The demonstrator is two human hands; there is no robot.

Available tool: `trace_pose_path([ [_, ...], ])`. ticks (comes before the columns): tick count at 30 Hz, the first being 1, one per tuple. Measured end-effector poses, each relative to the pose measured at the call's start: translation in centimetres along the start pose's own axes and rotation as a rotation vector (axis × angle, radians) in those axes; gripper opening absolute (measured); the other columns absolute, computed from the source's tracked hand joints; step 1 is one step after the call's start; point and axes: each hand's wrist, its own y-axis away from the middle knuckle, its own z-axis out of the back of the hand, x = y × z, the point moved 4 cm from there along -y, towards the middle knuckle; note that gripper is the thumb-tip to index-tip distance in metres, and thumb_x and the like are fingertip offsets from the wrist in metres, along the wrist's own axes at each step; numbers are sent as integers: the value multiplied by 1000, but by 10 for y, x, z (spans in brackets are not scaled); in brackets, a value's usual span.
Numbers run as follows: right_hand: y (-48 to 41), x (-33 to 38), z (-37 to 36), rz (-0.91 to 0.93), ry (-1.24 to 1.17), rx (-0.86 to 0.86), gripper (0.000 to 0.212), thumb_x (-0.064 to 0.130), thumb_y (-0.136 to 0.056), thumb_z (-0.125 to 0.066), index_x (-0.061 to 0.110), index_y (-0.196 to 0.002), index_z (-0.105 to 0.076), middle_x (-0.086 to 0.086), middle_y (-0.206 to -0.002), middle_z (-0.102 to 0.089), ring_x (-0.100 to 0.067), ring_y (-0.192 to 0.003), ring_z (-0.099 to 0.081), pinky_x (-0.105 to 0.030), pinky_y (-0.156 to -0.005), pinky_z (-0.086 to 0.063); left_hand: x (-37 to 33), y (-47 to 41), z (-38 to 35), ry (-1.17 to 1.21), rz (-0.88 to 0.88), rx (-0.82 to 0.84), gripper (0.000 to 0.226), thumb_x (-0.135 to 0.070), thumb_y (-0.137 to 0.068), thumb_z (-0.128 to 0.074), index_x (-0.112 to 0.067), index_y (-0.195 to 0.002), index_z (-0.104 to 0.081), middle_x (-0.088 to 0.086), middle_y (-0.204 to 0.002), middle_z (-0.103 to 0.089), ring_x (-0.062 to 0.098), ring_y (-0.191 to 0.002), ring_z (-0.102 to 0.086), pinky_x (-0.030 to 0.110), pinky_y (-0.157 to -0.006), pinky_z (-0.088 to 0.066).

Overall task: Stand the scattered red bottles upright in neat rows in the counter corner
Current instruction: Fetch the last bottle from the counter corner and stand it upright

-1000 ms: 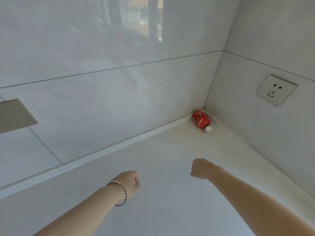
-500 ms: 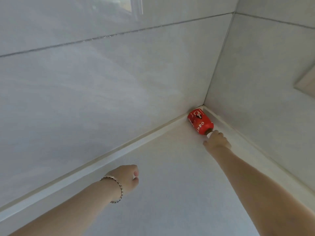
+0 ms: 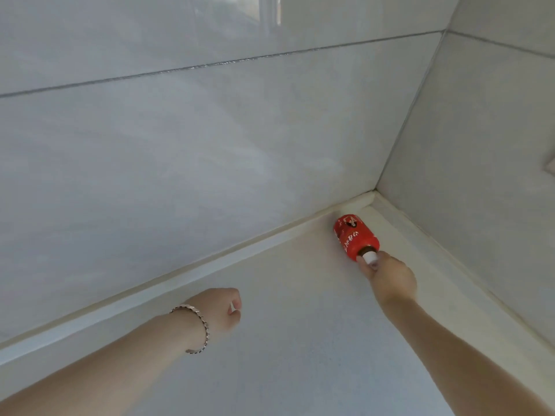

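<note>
One small red bottle (image 3: 354, 237) with a white cap lies on its side in the far corner of the pale counter (image 3: 300, 340), base toward the corner, cap pointing at me. My right hand (image 3: 390, 276) is stretched out to it, fingertips pinching the white cap and neck. My left hand (image 3: 222, 310), with a metal bracelet on the wrist, hovers over the middle of the counter with its fingers curled in and nothing in it.
Glossy grey tiled walls (image 3: 210, 145) meet at the corner behind the bottle, with a raised pale ledge (image 3: 180, 274) along their foot. A corner of a wall socket (image 3: 551, 165) shows at the right edge.
My right hand reached from mid-counter to the bottle and took hold of its cap. The view moved closer and shifted left. The left hand stayed nearly still.
</note>
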Motion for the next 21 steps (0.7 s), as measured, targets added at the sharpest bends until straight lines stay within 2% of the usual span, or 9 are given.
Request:
trace_pose_path([
  [2,21,20,20,101,78,42,41,48,-91,-47,10,-100,-60,-5,-83,-61,-28,-82,-61,-27,-63,-34,13,23,0,39,29,-2,24,-23,-94,-45,-18,-115,-57,-2,-101,-56,13,-87,-48,19,-69,-37],
  [5,73,60,40,283,198,168,40,54,-89,-46,17,-97,-60,-3,-102,-69,-25,-98,-64,-25,-68,-35,43,70,-12,99,95,1,6,-22,-94,-46,-25,-92,-50,-7,-88,-50,13,-87,-48,19,-76,-35],
  [7,123,89,42,417,289,286,34,54,-89,-42,22,-87,-53,-2,-108,-68,-22,-104,-63,-25,-71,-35,68,108,-24,130,144,24,15,-23,-93,-45,-29,-80,-47,-11,-80,-46,13,-86,-49,19,-76,-35],
  [9,182,115,38,522,356,386,34,53,-88,-40,22,-78,-48,-2,-108,-69,-22,-105,-63,-24,-71,-36,97,150,-37,164,184,31,28,-23,-92,-46,-35,-67,-41,-10,-84,-47,13,-86,-49,19,-77,-35],
  [12,268,154,24,654,392,491,41,56,-85,-40,20,-66,-46,-4,-95,-67,-23,-91,-63,-25,-68,-38,147,213,-58,213,242,12,23,-23,-91,-45,-34,-71,-43,-7,-98,-49,12,-93,-49,18,-81,-35],
  [14,326,182,14,717,394,537,41,56,-85,-41,19,-70,-49,-1,-84,-59,-21,-79,-55,-26,-66,-40,187,258,-72,244,296,0,12,-23,-90,-44,-30,-81,-47,-5,-104,-52,15,-102,-54,21,-85,-38],
  [16,384,214,6,805,407,557,40,55,-85,-41,17,-73,-50,0,-82,-55,-21,-76,-51,-27,-66,-40,228,307,-86,262,348,-29,9,-23,-90,-43,-28,-85,-47,-5,-105,-52,15,-101,-52,23,-88,-40],
  [18,441,248,-2,887,412,565,40,53,-85,-42,19,-66,-45,0,-82,-54,-20,-76,-50,-26,-63,-38,270,357,-102,282,398,-61,11,-23,-90,-42,-29,-82,-47,-4,-104,-52,14,-95,-49,24,-87,-41],
  [21,523,300,-14,997,422,543,37,53,-84,-44,19,-73,-47,2,-83,-53,-19,-78,-50,-25,-65,-37,339,439,-129,304,487,-97,7,-24,-90,-42,-26,-86,-47,1,-118,-60,16,-96,-51,27,-91,-43],
])
